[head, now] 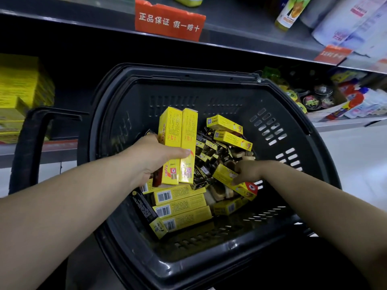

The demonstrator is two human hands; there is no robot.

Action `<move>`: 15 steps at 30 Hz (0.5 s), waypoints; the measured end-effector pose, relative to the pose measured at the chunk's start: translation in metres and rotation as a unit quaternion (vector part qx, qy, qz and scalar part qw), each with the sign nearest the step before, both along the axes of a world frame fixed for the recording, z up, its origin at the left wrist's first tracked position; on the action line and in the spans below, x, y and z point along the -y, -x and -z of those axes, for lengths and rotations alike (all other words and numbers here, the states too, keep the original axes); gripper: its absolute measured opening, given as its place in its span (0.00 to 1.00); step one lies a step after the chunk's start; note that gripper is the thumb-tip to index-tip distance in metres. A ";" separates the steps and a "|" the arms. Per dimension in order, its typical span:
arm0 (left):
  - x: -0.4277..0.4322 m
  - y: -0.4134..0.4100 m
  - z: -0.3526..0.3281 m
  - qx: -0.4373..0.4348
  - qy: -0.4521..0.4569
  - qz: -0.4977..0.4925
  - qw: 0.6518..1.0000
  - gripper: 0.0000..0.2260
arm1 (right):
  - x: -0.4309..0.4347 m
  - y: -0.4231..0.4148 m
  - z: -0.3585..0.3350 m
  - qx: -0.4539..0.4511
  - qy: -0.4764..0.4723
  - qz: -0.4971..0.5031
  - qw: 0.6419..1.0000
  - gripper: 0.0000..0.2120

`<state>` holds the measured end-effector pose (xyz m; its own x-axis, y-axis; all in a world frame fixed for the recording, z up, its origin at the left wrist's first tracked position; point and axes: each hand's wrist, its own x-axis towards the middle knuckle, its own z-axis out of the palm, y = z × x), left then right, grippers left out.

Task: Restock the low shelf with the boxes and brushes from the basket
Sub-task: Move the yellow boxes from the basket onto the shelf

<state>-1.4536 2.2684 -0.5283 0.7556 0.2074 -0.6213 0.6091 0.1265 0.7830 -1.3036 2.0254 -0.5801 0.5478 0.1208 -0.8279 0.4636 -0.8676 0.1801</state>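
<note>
A black plastic basket (209, 266) stands in front of the low shelf (62, 146) and holds several yellow boxes, small black boxes and pale brushes (219, 192). My left hand (150, 162) grips two long yellow boxes (178, 143) upright above the pile, with a dark red item beside them in the same hand. My right hand (249, 170) reaches down into the heap and closes on another yellow box (232, 181) lying tilted there. More yellow boxes (182, 208) lie flat below my left hand.
Stacked yellow boxes (18, 97) fill the low shelf's left end. The basket's handle (31, 143) hangs at the left. Tins and bottles (326, 99) crowd the shelf to the right. An upper shelf with a red label (169, 19) overhangs.
</note>
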 end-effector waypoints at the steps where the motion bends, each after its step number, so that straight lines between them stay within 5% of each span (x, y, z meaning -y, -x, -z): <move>1: -0.001 0.000 0.000 -0.002 0.001 0.006 1.000 0.25 | 0.006 0.000 0.007 -0.002 0.005 0.014 1.000 0.34; 8: 0.000 -0.001 -0.001 -0.009 0.012 0.017 1.000 0.35 | 0.009 0.012 0.028 0.043 0.000 -0.072 0.996 0.39; 11: -0.002 0.000 -0.005 0.001 0.016 0.006 1.000 0.27 | -0.002 0.013 0.010 0.025 0.000 -0.059 0.998 0.36; 13: -0.003 0.002 -0.010 0.003 0.024 -0.003 1.000 0.26 | -0.012 0.013 -0.012 0.016 -0.060 -0.004 0.998 0.30; 15: -0.005 0.003 -0.016 -0.002 0.032 -0.013 0.999 0.28 | -0.023 0.018 -0.038 -0.025 -0.221 0.148 0.964 0.18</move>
<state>-1.4567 2.2735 -0.5122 0.7477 0.1864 -0.6374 0.6085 0.1921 0.7699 -1.3216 2.0487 -0.5422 0.5736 0.3117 -0.7575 0.1816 -0.9501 -0.2535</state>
